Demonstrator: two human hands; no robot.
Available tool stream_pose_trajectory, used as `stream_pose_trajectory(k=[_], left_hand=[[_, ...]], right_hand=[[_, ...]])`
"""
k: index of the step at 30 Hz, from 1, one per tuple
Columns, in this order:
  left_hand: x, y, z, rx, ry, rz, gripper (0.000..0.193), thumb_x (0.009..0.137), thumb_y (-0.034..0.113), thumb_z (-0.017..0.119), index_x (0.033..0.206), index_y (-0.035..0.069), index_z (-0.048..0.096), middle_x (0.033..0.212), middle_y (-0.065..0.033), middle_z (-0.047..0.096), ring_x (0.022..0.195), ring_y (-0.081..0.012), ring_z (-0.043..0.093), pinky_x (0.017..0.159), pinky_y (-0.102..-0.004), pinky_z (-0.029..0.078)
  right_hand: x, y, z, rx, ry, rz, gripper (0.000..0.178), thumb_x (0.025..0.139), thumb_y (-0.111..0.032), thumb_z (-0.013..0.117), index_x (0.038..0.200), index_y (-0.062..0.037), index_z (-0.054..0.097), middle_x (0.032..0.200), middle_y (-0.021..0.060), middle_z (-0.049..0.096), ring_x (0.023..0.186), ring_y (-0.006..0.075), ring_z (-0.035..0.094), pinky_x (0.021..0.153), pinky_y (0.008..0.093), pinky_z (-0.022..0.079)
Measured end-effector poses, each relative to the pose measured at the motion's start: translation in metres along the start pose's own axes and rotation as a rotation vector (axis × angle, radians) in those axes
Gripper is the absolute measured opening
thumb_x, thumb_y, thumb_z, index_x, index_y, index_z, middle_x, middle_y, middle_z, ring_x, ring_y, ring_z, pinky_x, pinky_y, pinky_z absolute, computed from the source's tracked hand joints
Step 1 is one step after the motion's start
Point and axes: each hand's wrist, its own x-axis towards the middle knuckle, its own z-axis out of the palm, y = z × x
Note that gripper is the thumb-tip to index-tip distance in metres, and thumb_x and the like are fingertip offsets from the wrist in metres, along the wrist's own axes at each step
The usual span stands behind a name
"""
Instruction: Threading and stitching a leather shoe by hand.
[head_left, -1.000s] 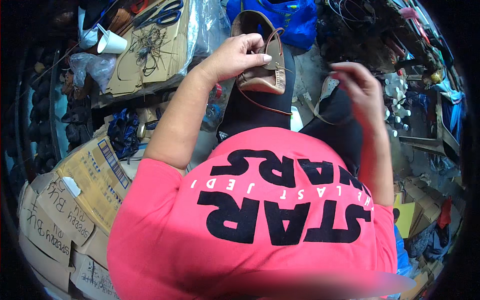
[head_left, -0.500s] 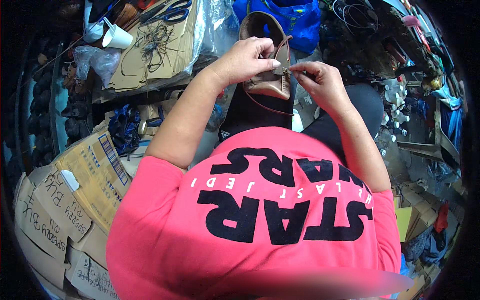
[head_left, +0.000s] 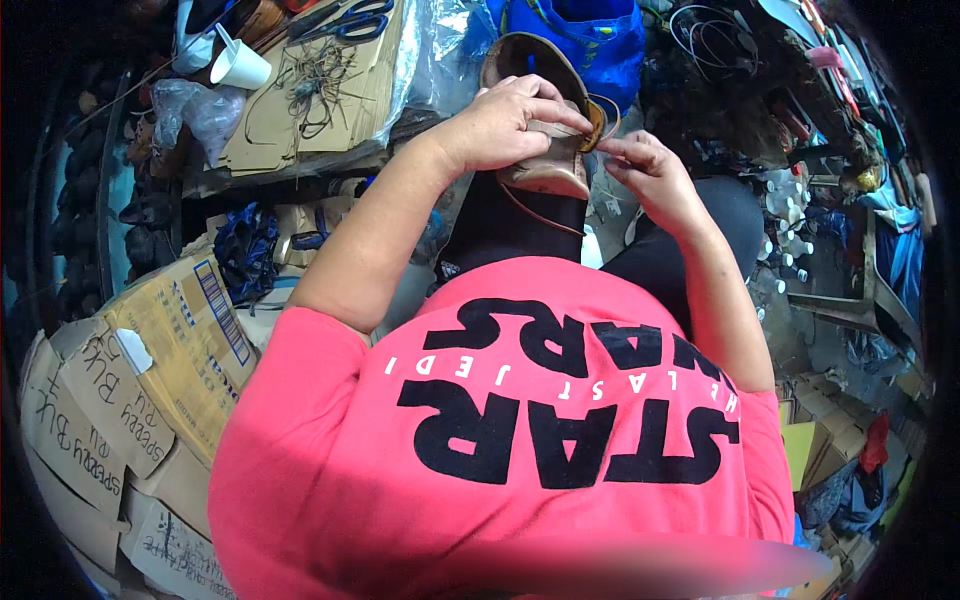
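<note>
A brown leather lace-up shoe [head_left: 548, 180] rests on my dark-trousered leg. My left hand [head_left: 505, 125] lies across it, fingers wrapped over the upper and pressing its right side, where a tan inner face shows. Close to that side, my right hand [head_left: 650, 168] is closed in a pinch at the brown shoelace [head_left: 614, 108], which arcs out from the shoe's edge to the fingertips. Another length of lace hangs below the shoe, toward my shirt. My left fingers hide most of the eyelets and the shoe's opening.
A bright blue bag [head_left: 590, 45] stands behind the shoe. At the far left, a cardboard stack [head_left: 265, 150] bears loose laces [head_left: 315, 88] and scissors [head_left: 358, 20], beside a white cup [head_left: 240, 65]. Cardboard boxes [head_left: 180, 350] lie at my left; small white bottles [head_left: 785, 215] at my right.
My left hand has shifted right over the shoe, its fingers now covering the eyelet edge, which is turned outward. The lace bows out farther right, and my right hand has moved slightly right and down.
</note>
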Motion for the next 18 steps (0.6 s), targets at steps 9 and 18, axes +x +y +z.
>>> stream_pose_trajectory(k=[9, 18], left_hand=[[0.009, 0.003, 0.01, -0.034, 0.081, -0.024, 0.033, 0.071, 0.011, 0.065, 0.102, 0.018, 0.069, 0.109, -0.0068, 0.055, 0.108, -0.0245, 0.051, 0.097, -0.0355, 0.039], [0.014, 0.017, 0.027, -0.075, 0.32, -0.051, 0.009, 0.069, 0.011, 0.073, 0.075, 0.006, 0.068, 0.075, -0.0061, 0.065, 0.08, -0.0207, 0.06, 0.072, -0.0327, 0.047]], right_hand=[[0.012, 0.016, 0.025, 0.633, 0.029, 0.147, 0.015, 0.085, 0.0, 0.06, 0.1, -0.0013, 0.055, 0.093, 0.0032, 0.06, 0.09, 0.0095, 0.055, 0.08, 0.0244, 0.045], [0.009, -0.017, 0.012, 0.124, 0.078, -0.03, 0.072, 0.067, -0.016, 0.081, 0.128, -0.0089, 0.045, 0.097, 0.0061, 0.059, 0.085, 0.0102, 0.055, 0.073, 0.0252, 0.047]])
